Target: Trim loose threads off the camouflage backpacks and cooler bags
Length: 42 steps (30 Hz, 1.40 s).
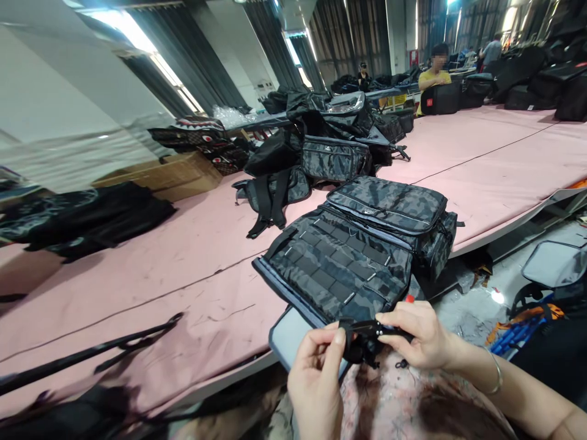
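Observation:
A grey camouflage bag (362, 244) lies opened at the near edge of the pink table (192, 275), its webbing panel facing up. Just below it, my left hand (316, 373) and my right hand (422, 336) both pinch a small black buckle and strap piece (367, 339) hanging from the bag's near end. The fingers of both hands are closed on it. A red object (409, 299) pokes out above my right hand. I wear a bangle on my right wrist (498, 373).
More camouflage bags (334, 156) and black bags (87, 217) sit further back on the table, with a cardboard box (174, 174). A loose black strap (92, 351) lies at the near left. A person in yellow (435, 70) sits far off. Another bag (554, 266) rests on the floor right.

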Available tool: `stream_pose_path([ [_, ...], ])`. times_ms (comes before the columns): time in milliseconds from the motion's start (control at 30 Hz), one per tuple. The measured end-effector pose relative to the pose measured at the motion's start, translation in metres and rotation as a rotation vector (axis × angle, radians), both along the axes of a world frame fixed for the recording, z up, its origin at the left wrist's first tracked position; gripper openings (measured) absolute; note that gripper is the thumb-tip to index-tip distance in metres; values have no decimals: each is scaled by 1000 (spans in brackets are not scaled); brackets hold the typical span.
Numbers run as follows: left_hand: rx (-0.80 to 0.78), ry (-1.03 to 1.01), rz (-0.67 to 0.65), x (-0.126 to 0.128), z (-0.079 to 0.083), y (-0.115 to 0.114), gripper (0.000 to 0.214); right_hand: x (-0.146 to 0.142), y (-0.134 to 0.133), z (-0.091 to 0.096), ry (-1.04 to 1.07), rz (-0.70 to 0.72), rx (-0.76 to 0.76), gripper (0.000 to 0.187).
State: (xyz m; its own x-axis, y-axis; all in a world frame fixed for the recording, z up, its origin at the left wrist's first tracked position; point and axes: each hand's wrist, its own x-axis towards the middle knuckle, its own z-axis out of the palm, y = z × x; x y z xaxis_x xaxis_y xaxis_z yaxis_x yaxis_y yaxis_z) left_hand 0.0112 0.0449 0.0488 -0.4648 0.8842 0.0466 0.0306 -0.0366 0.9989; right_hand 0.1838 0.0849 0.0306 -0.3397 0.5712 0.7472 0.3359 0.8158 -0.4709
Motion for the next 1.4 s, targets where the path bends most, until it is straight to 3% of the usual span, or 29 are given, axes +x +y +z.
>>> stream_pose_path([
  [300,2,16,-28,1,1,-1,25,-3,-2,5,97,28,-89,16],
  [367,11,-37,-23,4,2,-1,24,-4,-3,5,193,72,-229,15],
  [433,46,-75,7,5,2,-2,27,-7,-3,6,316,130,-468,16],
  [567,64,-31,55,3,-6,-6,26,-23,2,11,493,296,-882,30],
  [633,51,-2,36,1,-10,-9,28,-35,5,16,540,375,-1004,37],
  [767,84,124,-5,5,-9,-13,36,-53,10,24,605,408,-1115,29],
  [900,243,390,98,7,-6,-12,18,-55,12,22,592,284,-1036,25],
  [967,247,408,137,5,-6,-10,14,-51,11,19,553,189,-970,24],
  [1067,70,187,212,-2,-9,-7,22,-41,6,15,429,74,-845,24],
  [1167,-64,-34,234,-6,-12,-5,33,-35,-2,11,315,75,-691,22],
  [1400,-77,-121,234,-5,-16,-7,33,-40,-5,-2,165,-37,-236,22],
])
